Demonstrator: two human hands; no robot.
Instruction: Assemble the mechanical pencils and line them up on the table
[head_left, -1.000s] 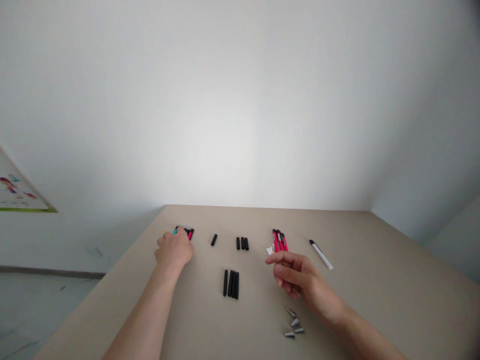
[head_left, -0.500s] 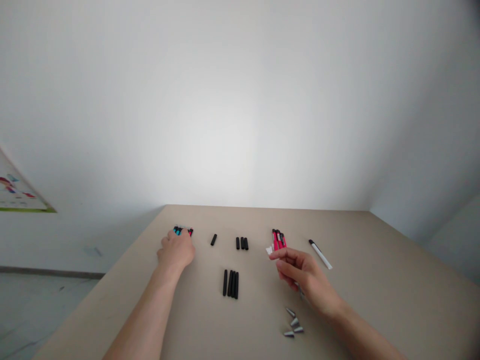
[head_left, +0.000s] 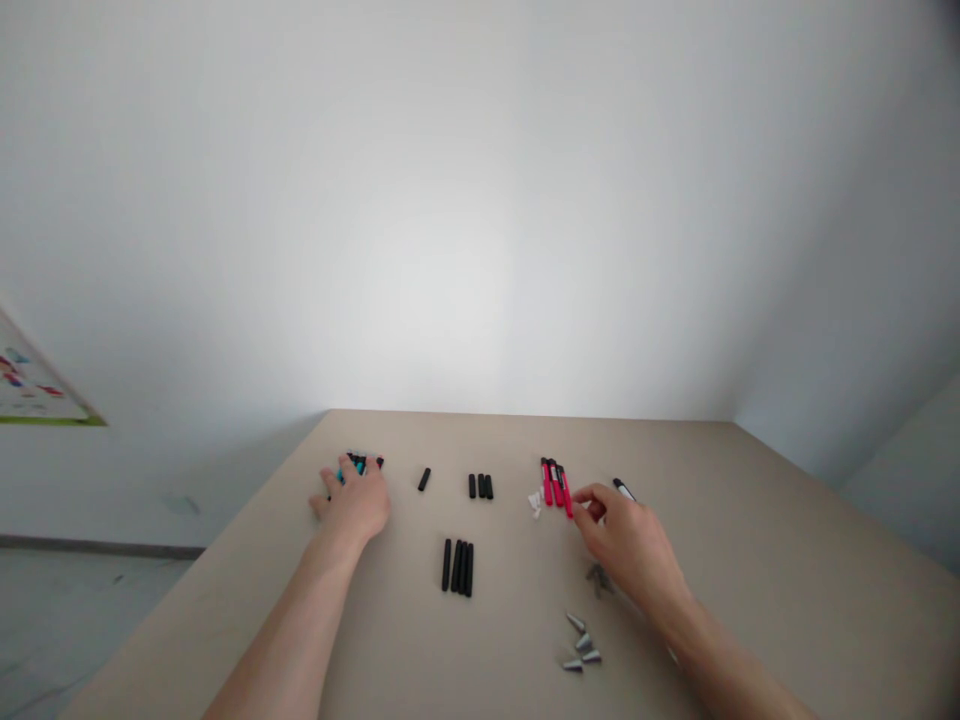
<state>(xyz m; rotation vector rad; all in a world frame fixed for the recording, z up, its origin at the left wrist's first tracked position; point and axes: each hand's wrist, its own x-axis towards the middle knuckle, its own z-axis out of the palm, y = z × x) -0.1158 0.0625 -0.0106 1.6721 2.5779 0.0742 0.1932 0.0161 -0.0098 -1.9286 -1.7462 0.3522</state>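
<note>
My left hand (head_left: 358, 502) lies over a group of black-tipped pen parts (head_left: 360, 462), some teal, at the table's left. Its fingers are spread, and it covers much of the group. My right hand (head_left: 624, 532) is beside a bunch of red pen barrels (head_left: 556, 484) with black ends. Its thumb and forefinger are closed at the near end of the rightmost barrel. Small white plugs (head_left: 535, 502) lie just left of the barrels. A white pen with a black end (head_left: 623, 489) is partly hidden behind the right hand.
Several long black tubes (head_left: 463, 568) lie side by side at centre. Behind them are three short black caps (head_left: 481, 486) and a single cap (head_left: 424, 479). Silver cone tips (head_left: 583, 643) and small grey pieces (head_left: 599, 579) lie near the right forearm. A wall stands behind the table.
My right hand has moved right and lower, from above the white plugs to the near end of the red barrels. My left hand's fingers have spread wider.
</note>
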